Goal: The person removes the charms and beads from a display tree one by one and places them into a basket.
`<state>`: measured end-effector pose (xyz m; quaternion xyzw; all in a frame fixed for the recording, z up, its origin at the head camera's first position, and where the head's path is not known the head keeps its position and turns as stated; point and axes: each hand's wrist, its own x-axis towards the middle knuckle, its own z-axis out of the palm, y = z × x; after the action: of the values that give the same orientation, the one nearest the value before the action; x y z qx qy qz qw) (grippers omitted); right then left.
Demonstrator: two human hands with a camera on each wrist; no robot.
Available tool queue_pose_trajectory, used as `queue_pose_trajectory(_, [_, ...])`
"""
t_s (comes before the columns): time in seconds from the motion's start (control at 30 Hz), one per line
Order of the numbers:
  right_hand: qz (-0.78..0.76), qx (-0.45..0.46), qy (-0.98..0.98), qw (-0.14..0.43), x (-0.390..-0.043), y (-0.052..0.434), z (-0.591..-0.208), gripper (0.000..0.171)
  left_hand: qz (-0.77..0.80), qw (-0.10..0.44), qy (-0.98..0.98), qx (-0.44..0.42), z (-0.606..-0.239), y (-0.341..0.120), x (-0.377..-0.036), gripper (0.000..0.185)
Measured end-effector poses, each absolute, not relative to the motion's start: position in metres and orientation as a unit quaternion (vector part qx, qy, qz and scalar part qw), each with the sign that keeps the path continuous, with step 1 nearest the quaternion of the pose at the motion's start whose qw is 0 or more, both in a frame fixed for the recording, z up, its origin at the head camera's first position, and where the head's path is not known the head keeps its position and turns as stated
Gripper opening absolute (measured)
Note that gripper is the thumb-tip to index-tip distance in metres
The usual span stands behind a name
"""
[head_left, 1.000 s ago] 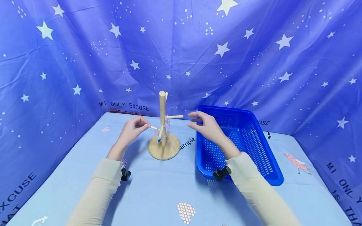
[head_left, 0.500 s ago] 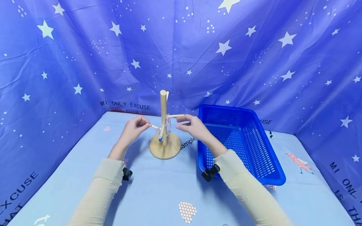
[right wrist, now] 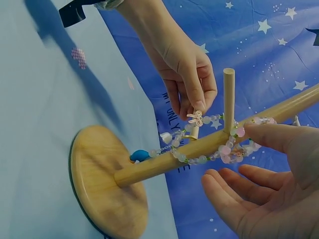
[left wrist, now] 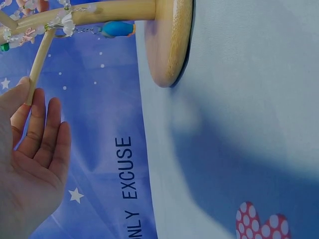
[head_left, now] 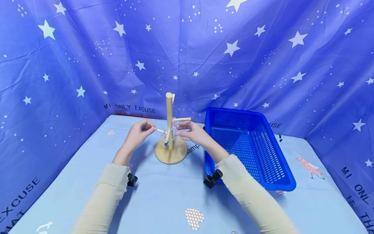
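A wooden peg stand (head_left: 169,112) rises from a round base (head_left: 170,152) on the blue cloth. A beaded bracelet (right wrist: 199,154) with pink, clear and blue beads hangs round the pole where the pegs meet it. My left hand (head_left: 152,129) pinches the tip of the left peg (head_left: 159,131); in the left wrist view its thumb and fingers lie against that peg (left wrist: 40,64). My right hand (head_left: 179,130) reaches in from the right. One straight finger touches the pink beads (right wrist: 234,145), and the other fingers (right wrist: 224,194) are spread below, apart from them.
A blue perforated plastic basket (head_left: 274,169) stands right of the stand, beside my right forearm. Blue starred fabric walls in the table at the back and both sides. The tablecloth carries printed hearts (head_left: 193,219) and lettering.
My right hand has moved left from the basket's near corner to the pole and now touches the bracelet. The left hand has kept its pinch on the peg.
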<state>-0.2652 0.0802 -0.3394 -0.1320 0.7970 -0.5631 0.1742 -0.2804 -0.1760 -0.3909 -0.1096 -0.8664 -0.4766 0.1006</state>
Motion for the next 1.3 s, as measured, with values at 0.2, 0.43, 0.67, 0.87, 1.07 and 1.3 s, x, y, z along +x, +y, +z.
queue_pose_trajectory(0.2, [-0.577,-0.125,0.787,0.178,-0.2639,0.0772,-0.3398,0.052,-0.475,0.103,-0.867,-0.111,-0.3901,-0.176,-0.2804,0.017])
queue_pose_trajectory(0.43, [-0.605,-0.095,0.771,0.173,-0.2639,0.0738,-0.3404,0.055,-0.475,0.102,-0.867,-0.112,-0.3901,-0.1752,-0.2807,0.017])
queue_pose_trajectory(0.67, [-0.649,-0.051,0.739,0.173,-0.2631,0.0748,-0.3381,0.055,-0.481,0.103,-0.863,-0.114,-0.3904,-0.1744,-0.2809,0.017])
queue_pose_trajectory(0.87, [-0.684,-0.04,0.709,0.167,-0.2638,0.0772,-0.3382,0.048,-0.483,0.104,-0.862,-0.113,-0.3903,-0.1749,-0.2804,0.017])
queue_pose_trajectory(1.07, [-0.717,-0.031,0.677,0.161,-0.2635,0.0775,-0.339,0.045,-0.488,0.102,-0.859,-0.115,-0.391,-0.175,-0.2799,0.017])
queue_pose_trajectory(1.3, [-0.737,-0.016,0.661,0.141,-0.2621,0.0788,-0.339,0.039,-0.486,0.099,-0.861,-0.111,-0.3926,-0.1758,-0.2804,0.017])
